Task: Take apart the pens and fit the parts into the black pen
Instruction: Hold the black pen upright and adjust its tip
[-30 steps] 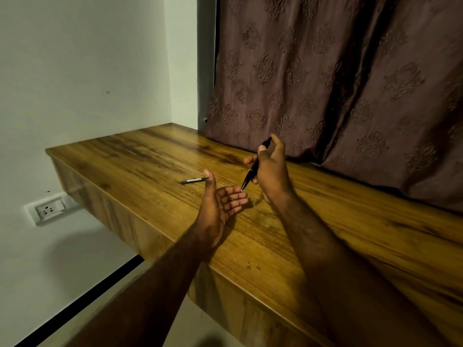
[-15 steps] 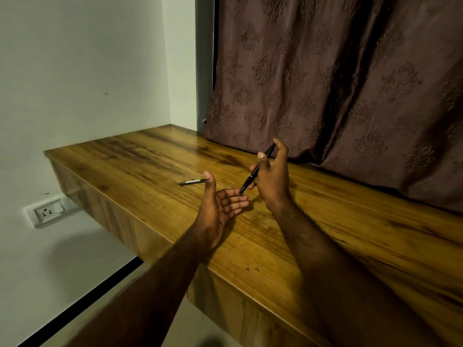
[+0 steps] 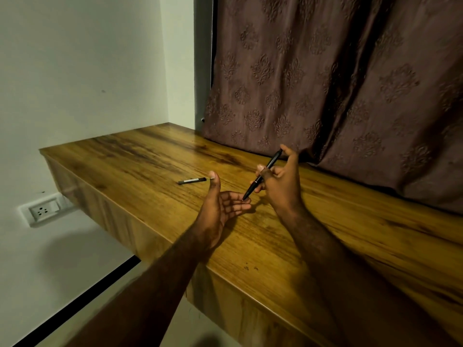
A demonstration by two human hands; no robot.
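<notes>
Right hand (image 3: pixel 280 186) pinched the black pen (image 3: pixel 263 175) mid-barrel, tip down at my left hand (image 3: pixel 220 209), which was open, palm up, holding nothing.
My read: testing the refitted pen, a late step. Next needs a press on its top end. The grey pen (image 3: pixel 192 181) lay on the bench (image 3: pixel 140 156). Since a second ago the right hand drifted right; the rest is unchanged.

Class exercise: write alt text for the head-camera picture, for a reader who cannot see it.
A right hand holds a black pen tilted, tip down over an open, upturned left hand above a wooden table. A second pen lies on the table beyond the left hand; a brown patterned curtain hangs behind.
</notes>
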